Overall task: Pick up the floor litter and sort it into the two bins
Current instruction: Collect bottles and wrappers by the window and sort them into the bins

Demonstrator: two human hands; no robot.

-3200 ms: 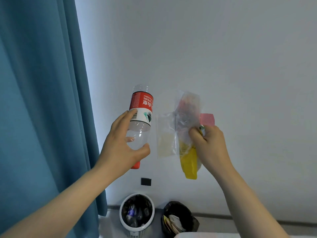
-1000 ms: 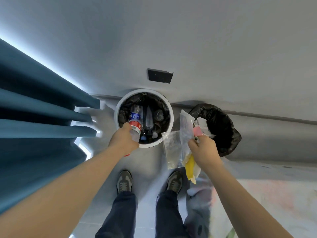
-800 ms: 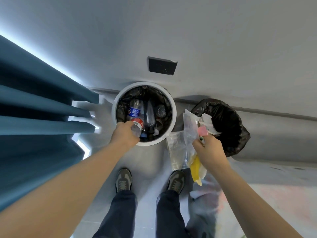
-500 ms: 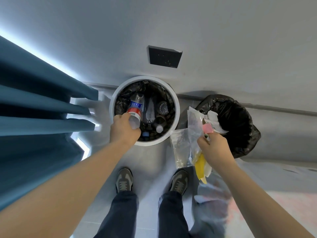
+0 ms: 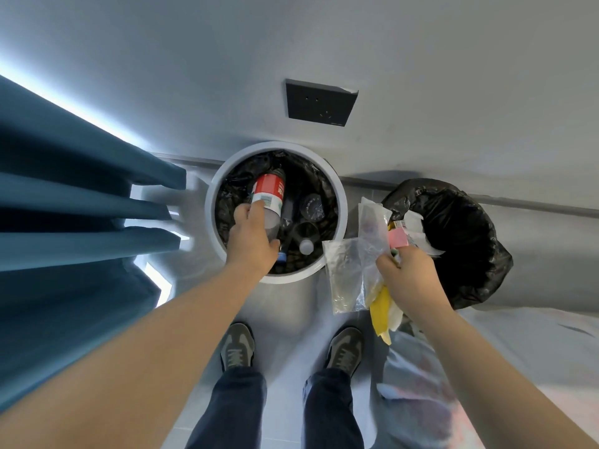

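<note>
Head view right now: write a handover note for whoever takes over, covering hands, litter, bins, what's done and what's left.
Left hand grips the red-label bottle over the white bin, not yet released.
Right hand holds a bundle of wrappers beside the black-bag bin.
Done: other bottles lie in the white bin.
Left: drop the bottle, then probably the wrappers into the black-bag bin.
</note>
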